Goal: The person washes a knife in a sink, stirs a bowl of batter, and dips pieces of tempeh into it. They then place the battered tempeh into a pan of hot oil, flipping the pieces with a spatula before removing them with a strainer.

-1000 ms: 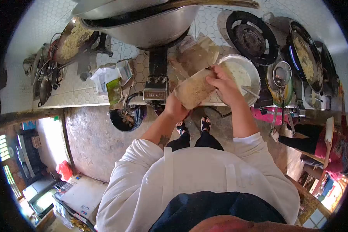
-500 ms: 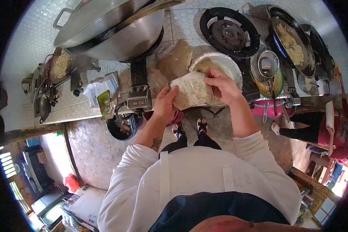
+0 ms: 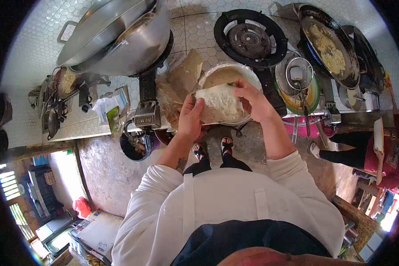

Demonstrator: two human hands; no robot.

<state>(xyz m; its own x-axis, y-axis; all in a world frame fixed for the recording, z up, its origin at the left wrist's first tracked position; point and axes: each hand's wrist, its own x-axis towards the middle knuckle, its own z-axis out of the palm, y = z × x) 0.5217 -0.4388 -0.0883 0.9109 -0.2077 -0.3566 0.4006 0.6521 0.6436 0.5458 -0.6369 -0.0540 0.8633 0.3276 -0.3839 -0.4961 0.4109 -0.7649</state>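
Observation:
A flat, pale, mottled slab (image 3: 221,104), wrapped or sheet-like, is held up between both hands. At its left edge my left hand (image 3: 191,116) grips it, thumb on top. My right hand (image 3: 254,101) pinches the upper right corner. Just behind and partly under the slab stands a round white basin (image 3: 248,74) holding a pale, wet mixture. Clear crumpled plastic and a brown sheet (image 3: 187,70) lie left of the basin.
A black burner (image 3: 251,39) sits beyond the basin. Food fries in a wok (image 3: 330,48) over a blue flame at right, beside a strainer (image 3: 299,73). Large metal pans (image 3: 119,44) stand at upper left. Another person (image 3: 383,162) holds a tray at far right.
The view has shifted, so the counter items appear further left. Both hands still hold the slab, which now looks more tilted and covers the basin's front left part.

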